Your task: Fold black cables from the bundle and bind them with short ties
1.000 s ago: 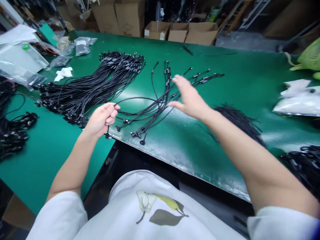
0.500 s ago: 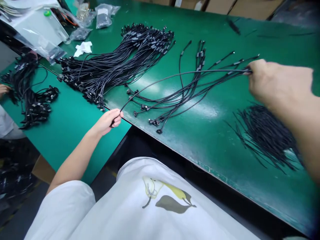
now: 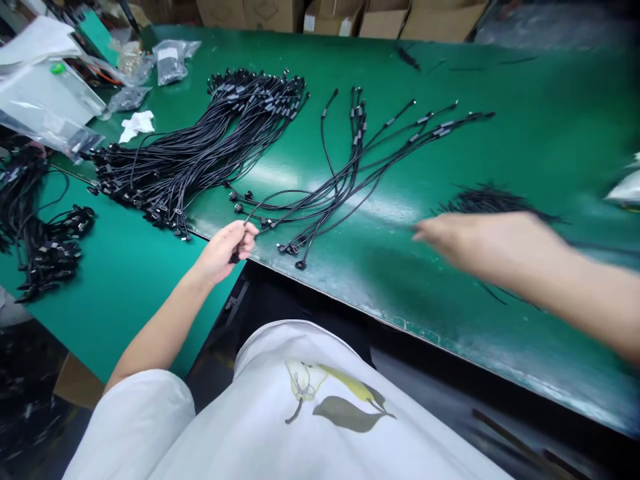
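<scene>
The left hand (image 3: 231, 250), fingers curled at the glossy green tabletop's (image 3: 380, 293) near edge, pinches a thin black cable (image 3: 259, 205) arching toward loose black cables. The outstretched right hand (image 3: 453, 237) is blurred; whether it grips anything, I cannot tell. Brown cardboard boxes (image 3: 333, 9) stand beyond; a clear bag's white label (image 3: 169, 53) is illegible.

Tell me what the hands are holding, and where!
The left hand holds a black cable near one end. The right hand is too blurred to tell.
</scene>
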Demonstrator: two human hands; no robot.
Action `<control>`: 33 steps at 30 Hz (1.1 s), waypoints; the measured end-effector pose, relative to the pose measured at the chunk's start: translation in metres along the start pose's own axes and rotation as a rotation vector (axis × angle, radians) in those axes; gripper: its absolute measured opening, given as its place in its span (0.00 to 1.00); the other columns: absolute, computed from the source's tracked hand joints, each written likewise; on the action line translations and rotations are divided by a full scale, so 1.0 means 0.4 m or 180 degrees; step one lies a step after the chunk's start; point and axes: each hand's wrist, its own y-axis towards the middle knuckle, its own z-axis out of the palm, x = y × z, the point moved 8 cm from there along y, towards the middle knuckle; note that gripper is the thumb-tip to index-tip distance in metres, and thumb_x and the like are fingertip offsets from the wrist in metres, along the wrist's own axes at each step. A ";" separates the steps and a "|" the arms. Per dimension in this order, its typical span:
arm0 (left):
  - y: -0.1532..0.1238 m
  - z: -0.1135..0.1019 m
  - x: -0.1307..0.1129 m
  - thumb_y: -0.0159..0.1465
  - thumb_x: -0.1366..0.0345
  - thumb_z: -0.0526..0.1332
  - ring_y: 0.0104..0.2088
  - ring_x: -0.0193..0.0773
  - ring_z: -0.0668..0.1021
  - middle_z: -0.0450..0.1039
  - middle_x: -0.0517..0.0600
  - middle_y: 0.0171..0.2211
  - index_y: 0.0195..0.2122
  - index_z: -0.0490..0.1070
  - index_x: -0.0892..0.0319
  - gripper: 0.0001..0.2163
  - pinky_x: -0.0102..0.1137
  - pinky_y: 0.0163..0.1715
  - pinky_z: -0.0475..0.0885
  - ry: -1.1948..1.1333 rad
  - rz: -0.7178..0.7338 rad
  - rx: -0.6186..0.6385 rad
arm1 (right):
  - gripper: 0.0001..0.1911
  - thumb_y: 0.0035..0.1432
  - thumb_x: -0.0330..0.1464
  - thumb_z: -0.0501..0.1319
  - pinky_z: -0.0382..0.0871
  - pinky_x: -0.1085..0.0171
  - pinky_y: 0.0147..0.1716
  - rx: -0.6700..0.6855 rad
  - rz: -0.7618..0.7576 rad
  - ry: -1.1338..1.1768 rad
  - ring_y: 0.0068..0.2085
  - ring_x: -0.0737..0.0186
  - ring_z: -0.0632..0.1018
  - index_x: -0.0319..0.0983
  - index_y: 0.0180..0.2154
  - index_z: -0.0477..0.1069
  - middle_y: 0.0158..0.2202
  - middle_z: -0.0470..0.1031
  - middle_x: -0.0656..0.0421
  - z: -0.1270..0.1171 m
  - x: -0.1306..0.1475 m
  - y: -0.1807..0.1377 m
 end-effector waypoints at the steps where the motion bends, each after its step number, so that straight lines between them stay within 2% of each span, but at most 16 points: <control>1: -0.001 0.038 -0.012 0.63 0.52 0.61 0.26 0.31 0.70 0.68 0.48 0.28 0.35 0.72 0.60 0.14 0.25 0.26 0.67 0.0339 0.0195 -0.0068 | 0.29 0.69 0.47 0.39 0.49 0.65 0.19 0.0024 -0.0274 0.0000 0.25 0.62 0.73 0.42 0.28 0.70 0.28 0.76 0.55 0.012 0.089 -0.001; 3: -0.009 0.134 -0.029 0.66 0.53 0.56 0.37 0.37 0.74 0.72 0.53 0.37 0.37 0.72 0.59 0.14 0.30 0.39 0.71 0.1099 0.0616 -0.0021 | 0.22 0.69 0.40 0.45 0.49 0.66 0.21 0.0252 -0.0664 0.0098 0.24 0.66 0.72 0.40 0.28 0.68 0.26 0.74 0.57 0.028 0.238 0.010; 4: -0.017 0.188 -0.026 0.67 0.54 0.55 0.41 0.38 0.74 0.73 0.53 0.40 0.38 0.72 0.59 0.14 0.32 0.44 0.70 0.1376 0.0751 0.0149 | 0.20 0.69 0.39 0.47 0.48 0.66 0.21 0.0233 -0.0696 0.0132 0.24 0.67 0.71 0.39 0.29 0.69 0.26 0.74 0.57 0.019 0.283 0.024; 6: -0.035 0.281 0.000 0.69 0.55 0.52 0.39 0.38 0.75 0.73 0.51 0.35 0.40 0.72 0.58 0.14 0.34 0.47 0.69 0.1524 0.0719 0.0658 | 0.19 0.69 0.38 0.47 0.46 0.66 0.22 0.0092 -0.0588 0.0141 0.26 0.67 0.72 0.38 0.32 0.70 0.28 0.75 0.57 -0.013 0.311 0.064; 8: -0.053 0.324 0.031 0.69 0.55 0.52 0.28 0.34 0.72 0.67 0.45 0.23 0.42 0.72 0.58 0.14 0.32 0.39 0.70 0.1153 0.0380 0.1083 | 0.20 0.69 0.41 0.48 0.46 0.66 0.23 -0.0077 -0.0373 0.0077 0.29 0.66 0.73 0.38 0.34 0.71 0.31 0.75 0.56 -0.043 0.270 0.099; 10: -0.065 0.318 0.043 0.68 0.55 0.55 0.19 0.30 0.64 0.57 0.41 0.17 0.41 0.73 0.60 0.14 0.28 0.29 0.69 0.0487 -0.0054 0.1324 | 0.22 0.68 0.45 0.48 0.47 0.66 0.23 -0.0149 -0.0182 0.0044 0.32 0.64 0.74 0.38 0.35 0.72 0.33 0.75 0.56 -0.051 0.192 0.110; 12: -0.072 0.279 0.029 0.65 0.56 0.60 0.16 0.26 0.56 0.50 0.39 0.16 0.39 0.75 0.62 0.13 0.24 0.21 0.65 -0.0273 -0.0421 0.1381 | 0.24 0.68 0.48 0.47 0.51 0.67 0.25 -0.0182 -0.0009 0.0135 0.33 0.62 0.74 0.39 0.36 0.72 0.33 0.75 0.56 -0.035 0.109 0.099; 13: -0.072 0.248 0.015 0.64 0.57 0.61 0.15 0.25 0.53 0.47 0.38 0.16 0.38 0.75 0.63 0.12 0.22 0.18 0.62 -0.0637 -0.0533 0.1278 | 0.24 0.68 0.48 0.46 0.54 0.67 0.26 -0.0191 0.0042 0.0260 0.34 0.62 0.75 0.39 0.37 0.73 0.34 0.76 0.56 -0.020 0.075 0.087; 15: -0.064 0.171 -0.025 0.66 0.60 0.59 0.14 0.24 0.50 0.43 0.37 0.16 0.39 0.75 0.63 0.11 0.19 0.15 0.57 -0.1314 -0.0480 0.0715 | 0.23 0.68 0.48 0.46 0.60 0.66 0.29 -0.0238 0.0080 0.0610 0.36 0.60 0.75 0.41 0.42 0.72 0.37 0.76 0.56 0.017 0.032 0.057; 18: -0.054 0.082 -0.066 0.71 0.59 0.51 0.13 0.25 0.51 0.42 0.38 0.15 0.45 0.74 0.61 0.15 0.18 0.13 0.56 -0.1886 -0.0158 -0.0147 | 0.20 0.68 0.44 0.46 0.63 0.64 0.32 -0.0393 0.0059 0.0896 0.36 0.60 0.76 0.41 0.48 0.71 0.39 0.77 0.55 0.057 0.035 0.010; 19: -0.049 0.076 -0.068 0.72 0.57 0.49 0.13 0.25 0.52 0.44 0.38 0.15 0.47 0.73 0.61 0.17 0.18 0.13 0.56 -0.1919 -0.0159 -0.0239 | 0.20 0.69 0.41 0.46 0.63 0.64 0.31 -0.0455 0.0070 0.0834 0.35 0.60 0.75 0.41 0.49 0.71 0.37 0.76 0.55 0.062 0.049 -0.004; 21: -0.035 0.093 -0.050 0.72 0.56 0.49 0.13 0.25 0.54 0.47 0.39 0.15 0.48 0.73 0.62 0.19 0.18 0.14 0.58 -0.1850 -0.0410 -0.0163 | 0.19 0.69 0.38 0.46 0.62 0.64 0.30 -0.0568 0.0076 0.0596 0.31 0.61 0.74 0.41 0.48 0.72 0.33 0.75 0.55 0.057 0.085 -0.025; 23: -0.022 0.119 -0.024 0.71 0.57 0.50 0.14 0.24 0.56 0.50 0.39 0.16 0.47 0.73 0.64 0.18 0.18 0.15 0.59 -0.1796 -0.0690 -0.0026 | 0.19 0.68 0.36 0.47 0.60 0.63 0.29 -0.0620 0.0022 0.0412 0.29 0.62 0.72 0.41 0.49 0.73 0.30 0.73 0.56 0.041 0.120 -0.034; 25: -0.013 0.131 -0.011 0.71 0.59 0.52 0.15 0.24 0.58 0.52 0.40 0.17 0.48 0.72 0.64 0.15 0.17 0.15 0.59 -0.1860 -0.0748 0.0004 | 0.18 0.68 0.37 0.47 0.60 0.63 0.29 -0.0606 -0.0043 0.0347 0.28 0.63 0.71 0.42 0.49 0.73 0.29 0.73 0.56 0.026 0.137 -0.033; 30: -0.014 0.124 0.007 0.71 0.69 0.49 0.15 0.22 0.59 0.57 0.41 0.19 0.47 0.71 0.65 0.12 0.15 0.12 0.56 -0.2073 -0.0819 -0.0038 | 0.20 0.69 0.38 0.46 0.62 0.64 0.29 -0.0768 0.0448 0.0331 0.31 0.62 0.73 0.40 0.47 0.74 0.33 0.75 0.55 0.011 0.054 -0.030; 33: -0.028 0.113 0.008 0.72 0.69 0.47 0.14 0.22 0.59 0.57 0.41 0.19 0.48 0.71 0.67 0.14 0.14 0.12 0.57 -0.2218 -0.0839 -0.0095 | 0.20 0.68 0.39 0.47 0.61 0.65 0.28 -0.0778 0.0550 0.0324 0.32 0.61 0.74 0.38 0.45 0.75 0.33 0.75 0.55 0.036 0.023 -0.035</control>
